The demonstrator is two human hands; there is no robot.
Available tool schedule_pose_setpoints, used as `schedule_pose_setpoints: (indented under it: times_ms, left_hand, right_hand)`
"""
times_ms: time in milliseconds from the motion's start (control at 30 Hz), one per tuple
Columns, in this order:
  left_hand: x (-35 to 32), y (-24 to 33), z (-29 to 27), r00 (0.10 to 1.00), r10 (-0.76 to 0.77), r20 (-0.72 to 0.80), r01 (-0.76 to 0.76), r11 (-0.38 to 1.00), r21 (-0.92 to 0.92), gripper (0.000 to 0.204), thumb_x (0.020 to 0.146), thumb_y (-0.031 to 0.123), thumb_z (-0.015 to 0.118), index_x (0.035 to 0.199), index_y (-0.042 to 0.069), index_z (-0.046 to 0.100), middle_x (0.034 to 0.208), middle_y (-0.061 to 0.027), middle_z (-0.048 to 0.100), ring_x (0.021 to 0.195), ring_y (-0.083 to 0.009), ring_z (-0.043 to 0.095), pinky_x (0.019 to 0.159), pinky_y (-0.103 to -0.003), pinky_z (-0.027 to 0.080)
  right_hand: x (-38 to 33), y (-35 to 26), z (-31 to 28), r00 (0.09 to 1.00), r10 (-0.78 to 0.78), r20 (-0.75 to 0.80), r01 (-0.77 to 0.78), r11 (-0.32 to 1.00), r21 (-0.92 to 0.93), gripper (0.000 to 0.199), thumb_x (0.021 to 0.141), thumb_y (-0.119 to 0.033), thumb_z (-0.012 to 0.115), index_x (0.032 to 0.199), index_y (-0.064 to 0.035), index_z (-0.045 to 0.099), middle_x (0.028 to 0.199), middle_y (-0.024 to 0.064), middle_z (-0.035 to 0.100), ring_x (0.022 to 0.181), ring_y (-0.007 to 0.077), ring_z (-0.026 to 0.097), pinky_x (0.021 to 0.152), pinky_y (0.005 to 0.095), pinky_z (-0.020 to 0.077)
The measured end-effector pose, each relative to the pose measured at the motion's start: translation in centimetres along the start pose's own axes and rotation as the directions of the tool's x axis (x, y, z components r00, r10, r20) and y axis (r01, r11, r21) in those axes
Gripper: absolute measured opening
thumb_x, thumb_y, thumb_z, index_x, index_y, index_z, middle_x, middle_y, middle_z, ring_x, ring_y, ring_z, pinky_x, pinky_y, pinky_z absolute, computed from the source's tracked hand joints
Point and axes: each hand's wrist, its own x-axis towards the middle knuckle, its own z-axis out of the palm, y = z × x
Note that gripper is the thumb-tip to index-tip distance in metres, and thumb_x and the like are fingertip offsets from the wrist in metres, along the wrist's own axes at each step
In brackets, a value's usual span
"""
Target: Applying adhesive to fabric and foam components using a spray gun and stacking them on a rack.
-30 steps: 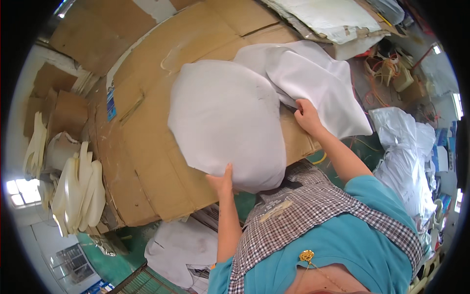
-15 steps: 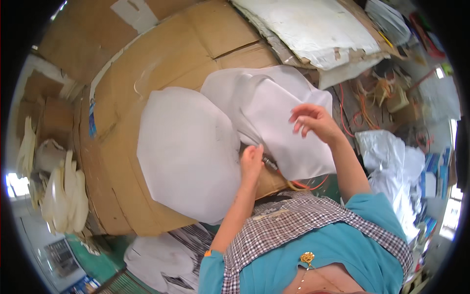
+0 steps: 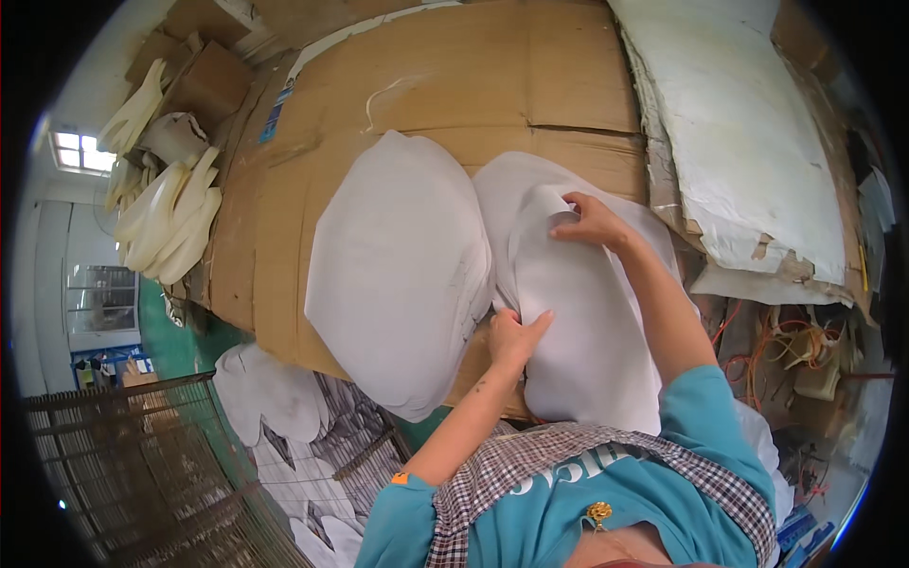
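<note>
"What's held?"
"The right hand [image 3: 597, 224] pinches the white sheet [image 3: 592, 341] — left hand [image 3: 512, 338] at its edge, grip I can't tell."
"Where's it lying?"
"On cardboard [image 3: 473, 80], beside rounded white material [image 3: 398, 275]."

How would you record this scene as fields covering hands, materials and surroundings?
Left hand: at the left edge of the curled white sheet, grip unclear
Right hand: touching that sheet's curled upper part
Beside sheet: rounded white piece, on its left
Surface: brown cardboard
Far left: cream curved pieces
Lower left: dark slatted rack
</note>
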Motion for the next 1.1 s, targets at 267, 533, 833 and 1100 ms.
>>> schedule_pose_setpoints:
  times_ms: [267, 533, 833, 1100]
  left_hand:
    - [1.0, 4.8, -1.4, 0.992, -0.038, 0.123, 0.106, 0.783, -0.613, 0.030, 0.068, 0.015, 0.071, 0.084, -0.006, 0.057, 0.083, -0.0124, 0.062, 0.074, -0.0178, 0.058, 0.065, -0.030, 0.046]
    - [4.9, 4.1, -1.9, 0.984, 0.001, -0.181, -0.079, 0.904, -0.421, 0.046, 0.074, 0.022, 0.065, 0.107, -0.006, 0.047, 0.101, -0.0192, 0.058, 0.089, -0.0284, 0.058, 0.080, -0.035, 0.044]
    - [-0.1, -1.3, -3.3, 0.995, 0.018, 0.097, -0.006, 0.993, -0.121, 0.044, 0.072, 0.022, 0.067, 0.103, -0.005, 0.050, 0.101, -0.0208, 0.058, 0.093, -0.0296, 0.057, 0.079, -0.035, 0.044]
    - [-2.7, -1.1, -3.3, 0.880, -0.268, 0.391, 0.453, 0.718, -0.529, 0.038, 0.077, 0.013, 0.066, 0.108, 0.000, 0.049, 0.105, -0.0095, 0.057, 0.091, -0.0207, 0.056, 0.078, -0.032, 0.045]
  right_hand:
    - [2.0, -0.7, 2.1, 0.986, -0.157, -0.049, 0.160, 0.984, 0.082, 0.030, 0.063, -0.019, 0.066, 0.083, 0.0009, 0.056, 0.078, 0.0115, 0.058, 0.071, 0.0183, 0.055, 0.064, 0.0315, 0.0441]
    - [10.7, -2.5, 1.0, 0.938, -0.312, -0.153, 0.263, 0.925, -0.275, 0.060, 0.070, -0.040, 0.065, 0.111, 0.0026, 0.053, 0.100, 0.0137, 0.061, 0.090, 0.0248, 0.057, 0.080, 0.0317, 0.0439]
    - [-0.1, 5.7, -5.6, 0.929, -0.180, -0.323, 0.108, 0.967, -0.230, 0.045, 0.083, -0.032, 0.055, 0.112, 0.0016, 0.050, 0.108, 0.0192, 0.054, 0.100, 0.0321, 0.053, 0.086, 0.0376, 0.0418]
    - [-14.8, 4.3, -1.8, 0.878, 0.455, -0.148, -0.472, 0.874, -0.112, 0.043, 0.067, -0.021, 0.070, 0.102, -0.0035, 0.053, 0.097, 0.0151, 0.053, 0.094, 0.0286, 0.051, 0.076, 0.0356, 0.0436]
